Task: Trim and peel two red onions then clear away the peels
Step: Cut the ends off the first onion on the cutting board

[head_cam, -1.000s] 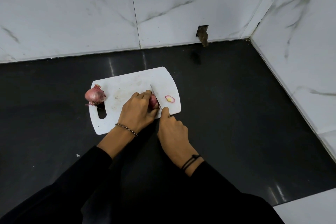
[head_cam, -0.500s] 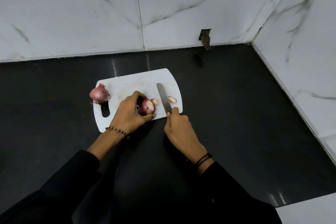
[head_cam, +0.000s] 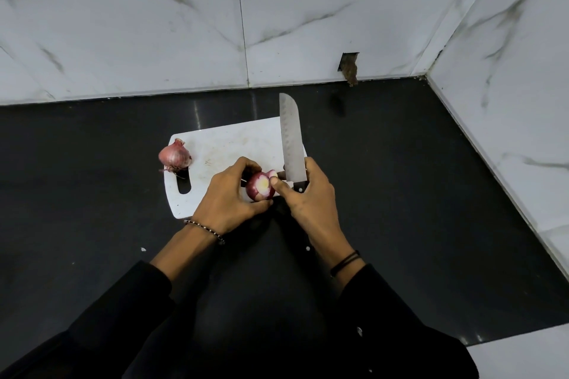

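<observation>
1. The left hand curls round the cut onion and holds it at the board's near edge, pale cut face up toward the camera.
2. The right hand grips the knife by its handle, thumb on that cut face. The blade points away over the board's right end.
3. The white board lies on the black bench.
4. The whole onion sits unpeeled at the board's left edge, just beyond the slot.

Cut onion, whole onion: two; one knife; one cutting board.
</observation>
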